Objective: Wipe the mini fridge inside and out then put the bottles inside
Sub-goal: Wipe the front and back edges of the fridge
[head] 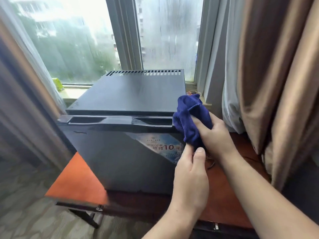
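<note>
The mini fridge [120, 161] stands on a reddish table [76, 178] in front of the window [77, 40], its door closed and its flat top bare. At its upper right front corner hangs a bunched blue cloth [188, 116]. The right hand [215, 135] has its fingers curled round the middle of the bunch, and the left hand [189, 176] pinches the lower tail between thumb and fingers, so both hands are busy with the cloth alone. This looks like readying the cloth for the outside wipe. It would go best if the cloth were folded into a flat pad, since a loose wad skips over the surface. Long overlapping strokes from the vent slots [143, 72] at the back toward the front edge should carry dust forward. The handle recesses [86, 120] along the door's top probably want a fingertip wrapped in cloth. The sticker [165, 147] on the door likely calls for a light touch. No bottles show here.
</note>
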`<state>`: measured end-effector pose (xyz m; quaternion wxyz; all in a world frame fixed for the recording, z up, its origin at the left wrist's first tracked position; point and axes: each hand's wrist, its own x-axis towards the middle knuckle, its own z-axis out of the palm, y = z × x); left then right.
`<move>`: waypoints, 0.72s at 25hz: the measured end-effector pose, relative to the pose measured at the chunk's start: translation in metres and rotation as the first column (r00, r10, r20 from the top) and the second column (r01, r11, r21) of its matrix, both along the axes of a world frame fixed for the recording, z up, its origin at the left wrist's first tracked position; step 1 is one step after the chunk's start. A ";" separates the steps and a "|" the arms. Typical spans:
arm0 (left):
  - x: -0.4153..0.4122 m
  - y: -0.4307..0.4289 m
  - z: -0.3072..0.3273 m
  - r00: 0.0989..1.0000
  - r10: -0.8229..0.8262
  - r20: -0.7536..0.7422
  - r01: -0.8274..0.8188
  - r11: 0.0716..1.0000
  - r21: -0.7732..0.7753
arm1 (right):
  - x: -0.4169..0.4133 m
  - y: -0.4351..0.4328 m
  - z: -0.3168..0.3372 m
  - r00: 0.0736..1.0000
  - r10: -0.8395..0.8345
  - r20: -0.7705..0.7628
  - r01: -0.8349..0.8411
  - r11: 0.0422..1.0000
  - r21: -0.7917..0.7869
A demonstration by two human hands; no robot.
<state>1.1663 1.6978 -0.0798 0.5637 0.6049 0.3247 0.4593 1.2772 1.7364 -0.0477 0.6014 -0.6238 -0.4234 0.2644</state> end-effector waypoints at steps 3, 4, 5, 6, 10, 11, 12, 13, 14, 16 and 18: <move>-0.025 0.002 0.014 0.999 0.035 0.010 -0.035 0.999 -0.027 | -0.024 -0.011 0.017 0.941 -0.081 0.328 0.080 0.997 0.015; -0.033 0.005 0.018 0.998 0.061 0.027 -0.060 0.997 -0.041 | -0.034 -0.013 0.024 0.896 -0.105 0.432 0.103 0.994 0.028; -0.040 0.010 0.022 0.996 0.083 0.043 -0.080 0.995 -0.062 | -0.043 -0.011 0.030 0.846 -0.118 0.520 0.115 0.993 0.038; -0.046 0.016 0.025 0.994 0.093 0.049 -0.089 0.992 -0.089 | -0.050 -0.007 0.033 0.796 -0.117 0.594 0.117 0.992 0.040; -0.074 0.041 0.029 0.999 0.038 -0.011 -0.039 0.992 -0.118 | -0.067 0.022 0.038 0.606 -0.036 0.795 0.174 0.981 -0.088; -0.082 0.045 0.030 0.998 0.031 -0.050 -0.036 0.994 -0.103 | -0.071 0.027 0.042 0.582 -0.006 0.813 0.200 0.970 -0.136; -0.090 0.048 0.032 0.997 0.033 -0.072 -0.039 0.995 -0.091 | -0.075 0.033 0.045 0.564 0.023 0.826 0.222 0.958 -0.179; -0.098 0.052 0.035 0.996 0.029 -0.083 -0.037 0.995 -0.094 | -0.078 0.037 0.048 0.545 0.043 0.837 0.236 0.950 -0.202; -0.108 0.058 0.037 0.995 0.028 -0.095 -0.037 0.994 -0.100 | -0.081 0.043 0.051 0.520 0.060 0.852 0.246 0.945 -0.217; -0.130 0.077 0.043 0.988 0.071 -0.137 -0.082 0.994 -0.073 | -0.086 0.053 0.056 0.472 0.096 0.876 0.238 0.943 -0.232; -0.157 0.104 0.050 0.967 0.187 -0.172 -0.190 0.982 0.000 | -0.088 0.065 0.061 0.433 0.141 0.890 0.215 0.943 -0.254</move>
